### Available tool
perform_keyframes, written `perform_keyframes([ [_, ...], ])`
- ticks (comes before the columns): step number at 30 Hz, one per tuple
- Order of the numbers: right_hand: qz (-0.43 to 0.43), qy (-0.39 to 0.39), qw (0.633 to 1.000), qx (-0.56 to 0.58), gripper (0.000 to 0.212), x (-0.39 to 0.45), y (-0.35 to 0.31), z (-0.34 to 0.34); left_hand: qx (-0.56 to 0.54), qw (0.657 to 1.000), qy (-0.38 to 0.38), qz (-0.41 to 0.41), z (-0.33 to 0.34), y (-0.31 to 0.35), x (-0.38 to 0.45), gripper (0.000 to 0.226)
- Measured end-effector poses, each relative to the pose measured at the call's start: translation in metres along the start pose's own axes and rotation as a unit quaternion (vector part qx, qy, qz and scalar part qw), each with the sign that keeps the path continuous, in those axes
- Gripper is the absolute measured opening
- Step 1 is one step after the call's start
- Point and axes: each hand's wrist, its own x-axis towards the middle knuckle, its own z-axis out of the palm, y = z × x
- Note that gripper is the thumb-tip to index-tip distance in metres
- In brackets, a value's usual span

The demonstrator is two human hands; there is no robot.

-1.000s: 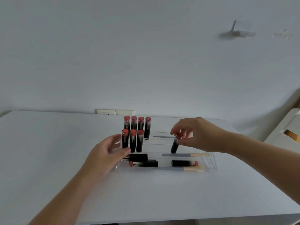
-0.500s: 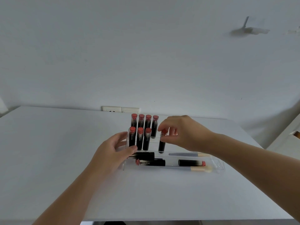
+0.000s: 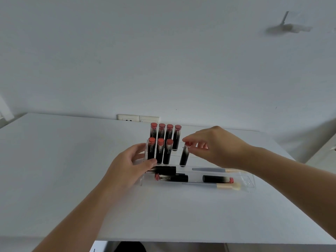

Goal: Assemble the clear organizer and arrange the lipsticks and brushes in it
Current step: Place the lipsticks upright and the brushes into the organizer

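Pinched by its red cap between the thumb and fingertips of the right hand, one lipstick stands nearly upright, tilted a little, its black lower end down in the middle tier of the organizer. Whether its base already rests on the tier floor I cannot tell.

Just to the left of that grip, three lipsticks stand side by side in the same tier, and behind them, on the higher back tier, a row of four stands upright, all red caps up. A gap lies between the held stick and the third of the three.

Further left, the left hand holds the organizer's left end, thumb curled against the front by the first standing stick, fingers wrapped round the side wall.

Nearer than the grip, in the long front tray, three lipsticks lie flat: two close to the left thumb, one partly behind the other, and one below the right wrist with its red cap pointing right. Two brushes lie there too, pale handles to the right, one along the tray's front edge and one at its back.

Everything sits on a white table against a white wall, with a socket behind the back row.
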Motion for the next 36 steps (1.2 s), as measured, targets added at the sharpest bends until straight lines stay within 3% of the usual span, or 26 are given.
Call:
perform_keyframes([
  [4, 0.004, 0.005, 1.0, -0.008, 0.015, 0.004, -0.008, -0.001, -0.004, 1.0, -0.002, -0.001, 0.0, 0.0, 0.0, 0.068],
  [14, 0.059, 0.002, 0.998, 0.001, 0.025, 0.01, -0.008, -0.003, 0.012, 1.0, -0.004, 0.008, -0.001, -0.002, 0.001, 0.065],
  [16, 0.051, -0.003, 0.999, 0.008, 0.032, 0.008, -0.007, -0.006, 0.012, 1.0, -0.005, 0.007, -0.002, -0.001, 0.0, 0.065],
  [22, 0.006, -0.038, 0.999, 0.017, 0.023, 0.009, -0.01, -0.009, 0.007, 1.0, -0.009, 0.009, -0.002, 0.001, 0.0, 0.058],
  [36, 0.011, -0.02, 1.0, 0.011, 0.013, 0.021, -0.02, -0.001, 0.002, 1.0, -0.013, 0.01, -0.002, 0.0, 0.0, 0.064],
])
